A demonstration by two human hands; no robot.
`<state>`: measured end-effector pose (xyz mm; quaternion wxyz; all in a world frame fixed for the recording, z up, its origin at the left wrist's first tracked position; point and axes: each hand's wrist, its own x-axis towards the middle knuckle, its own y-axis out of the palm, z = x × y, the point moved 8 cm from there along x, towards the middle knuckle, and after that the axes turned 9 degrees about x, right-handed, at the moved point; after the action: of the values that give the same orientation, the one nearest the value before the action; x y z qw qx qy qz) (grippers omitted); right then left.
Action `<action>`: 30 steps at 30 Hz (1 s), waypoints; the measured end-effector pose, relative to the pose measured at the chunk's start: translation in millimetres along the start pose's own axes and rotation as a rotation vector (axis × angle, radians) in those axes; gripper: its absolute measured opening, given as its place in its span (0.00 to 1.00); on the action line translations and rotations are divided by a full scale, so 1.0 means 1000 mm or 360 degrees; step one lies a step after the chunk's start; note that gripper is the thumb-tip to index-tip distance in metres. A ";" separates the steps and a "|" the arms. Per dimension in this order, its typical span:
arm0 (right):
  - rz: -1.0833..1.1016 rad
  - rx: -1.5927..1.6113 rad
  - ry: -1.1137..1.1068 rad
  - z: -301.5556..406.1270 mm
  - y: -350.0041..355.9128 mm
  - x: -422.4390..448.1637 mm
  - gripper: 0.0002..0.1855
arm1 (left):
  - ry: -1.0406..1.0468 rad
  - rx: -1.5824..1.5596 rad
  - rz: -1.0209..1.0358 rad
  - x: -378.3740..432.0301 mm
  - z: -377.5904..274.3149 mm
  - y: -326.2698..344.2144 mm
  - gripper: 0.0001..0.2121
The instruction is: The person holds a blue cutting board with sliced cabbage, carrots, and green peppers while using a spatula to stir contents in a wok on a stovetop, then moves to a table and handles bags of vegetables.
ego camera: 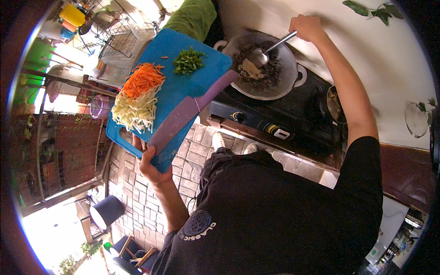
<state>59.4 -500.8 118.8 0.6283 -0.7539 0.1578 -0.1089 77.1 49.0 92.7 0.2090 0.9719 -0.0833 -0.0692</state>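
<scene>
My left hand point(153, 168) grips the handle end of a blue cutting board point(178, 82), its thumb near the tip of a purple kitchen knife point(182, 118) lying across the board. Shredded carrot point(142, 79), shredded cabbage point(134, 111) and chopped green herbs point(189, 61) rest on the board in separate piles, the carrot touching the cabbage. My right hand point(307, 28) is closed on the handle of a metal ladle point(258, 57). The ladle's bowl sits in a two-handled metal wok point(280, 82), beside a light brown clump point(250, 69) and dark bits of food.
The wok stands on a black gas stove point(268, 118) against a pale wall. Another round pan point(336, 103) is at the stove's right. Behind the board are a sink point(120, 44), a wire dish rack point(110, 34) and a green towel point(194, 19). Chairs stand on the brick floor.
</scene>
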 end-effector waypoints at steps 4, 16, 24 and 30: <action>-0.0368 -0.0153 -0.0125 -0.012 -0.021 0.029 0.05 | 0.0007 0.0021 -0.0062 -0.002 -0.002 -0.008 0.39; -0.0391 -0.0241 -0.0384 0.060 -0.050 0.067 0.07 | -0.0002 0.0022 -0.0058 -0.010 0.000 -0.015 0.39; -0.0484 -0.0210 -0.0593 0.129 -0.050 0.070 0.09 | 0.0011 0.0020 -0.0110 -0.009 -0.003 -0.027 0.38; -0.0766 0.0054 -0.0818 0.126 -0.083 0.058 0.10 | 0.0042 -0.0001 -0.0052 -0.005 -0.007 -0.023 0.38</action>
<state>167.4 -394.5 174.4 0.6162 -0.7618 -0.1896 -0.0633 76.9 73.2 90.3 0.2091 0.9739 -0.0645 -0.0598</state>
